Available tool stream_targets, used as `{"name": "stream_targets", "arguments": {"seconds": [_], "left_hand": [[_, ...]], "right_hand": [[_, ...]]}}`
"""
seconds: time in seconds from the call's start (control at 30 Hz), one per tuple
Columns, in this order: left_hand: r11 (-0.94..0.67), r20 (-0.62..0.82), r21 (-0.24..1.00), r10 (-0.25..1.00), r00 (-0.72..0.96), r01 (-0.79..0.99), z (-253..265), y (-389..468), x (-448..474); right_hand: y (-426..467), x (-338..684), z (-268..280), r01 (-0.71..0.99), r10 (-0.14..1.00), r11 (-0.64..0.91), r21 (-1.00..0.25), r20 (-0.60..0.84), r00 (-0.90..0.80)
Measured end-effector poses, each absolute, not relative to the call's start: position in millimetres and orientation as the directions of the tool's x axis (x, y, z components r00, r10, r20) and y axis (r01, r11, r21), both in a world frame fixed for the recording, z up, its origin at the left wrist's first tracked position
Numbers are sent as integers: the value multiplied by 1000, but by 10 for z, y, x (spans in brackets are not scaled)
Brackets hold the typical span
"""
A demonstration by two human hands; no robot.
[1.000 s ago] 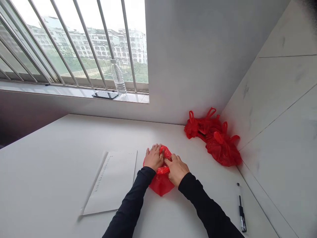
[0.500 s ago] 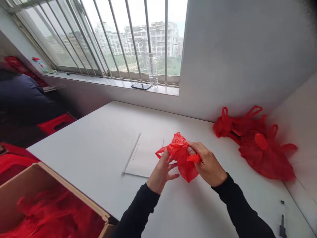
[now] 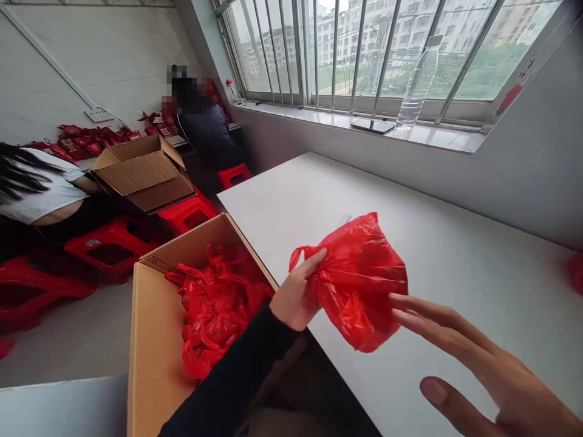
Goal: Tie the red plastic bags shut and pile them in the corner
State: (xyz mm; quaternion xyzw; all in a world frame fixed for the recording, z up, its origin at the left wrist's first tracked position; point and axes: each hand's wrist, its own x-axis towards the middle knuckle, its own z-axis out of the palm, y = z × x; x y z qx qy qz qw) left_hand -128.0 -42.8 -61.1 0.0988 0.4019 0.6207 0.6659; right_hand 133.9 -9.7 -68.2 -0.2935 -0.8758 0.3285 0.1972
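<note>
My left hand (image 3: 300,292) grips a red plastic bag (image 3: 364,273) by its gathered neck, with a handle loop sticking out past the thumb. The bag is puffed out and hangs over the near-left part of the white table (image 3: 455,285). To the right, my right hand (image 3: 473,352) has its fingers stretched out and the thumb apart. Its fingertips are at the bag's right edge; whether they touch it I cannot tell. Left of my left arm stands an open cardboard box (image 3: 152,340) holding several knotted red plastic bags (image 3: 223,309).
A water bottle (image 3: 416,88) and a phone (image 3: 372,125) lie along the windowsill (image 3: 328,115). Red stools (image 3: 113,243) and another cardboard box (image 3: 146,176) stand to the left. Two people sit there, one in dark clothes (image 3: 209,133), one in a white top (image 3: 50,188).
My view has swung left, bringing the box and the people into sight. The bag has moved toward the box in my left hand and looks fuller; my right hand has let go and opened.
</note>
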Motion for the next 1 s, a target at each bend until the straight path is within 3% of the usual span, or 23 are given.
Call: {"name": "stream_targets", "arguments": {"seconds": [0.1,0.17,0.27,0.37,0.47,0.63,0.7,0.77,0.83,0.9,1.0], "left_hand": [[2,-406,713,817,-410,-701,-398,-623,-1841],[-33,-416,769,732,-540,-638,-345,-783,-2162],[-67,-391,819,661,-641,-569,-493,-1049,-2556],[-54,-390,849,608,-692,-526,-773,-1303,-2846],[30,-455,855,524,-720,-518,-975,-1514,-3018],[156,-572,811,414,-708,-564,-1248,-1884,-3060],[292,-634,773,387,-669,-563,-1456,-2099,-3035],[582,-707,686,391,-589,-437,-1709,-2333,-3022],[809,-723,572,423,-546,-131,-1948,-2526,-3034],[839,-665,540,475,-576,68,-2127,-2627,-3059],[809,-572,568,522,-633,154,-2281,-2585,-3060]], "right_hand": [[-59,1287,-765,409,741,442,-798,68,-669],[-36,1158,-874,387,732,304,-870,-47,-680],[-66,877,-1088,331,602,103,-938,-206,-771],[-142,660,-1311,305,476,12,-952,-262,-839],[-180,606,-1462,325,473,-36,-945,-303,-827],[-179,649,-1532,324,615,-176,-930,-361,-701],[-197,643,-1541,316,651,-200,-928,-366,-665],[-219,631,-1549,313,668,-208,-927,-368,-647],[-230,624,-1555,319,670,-215,-923,-377,-640],[-228,625,-1556,330,660,-225,-917,-392,-640],[-225,633,-1550,345,659,-211,-915,-394,-641]]}}
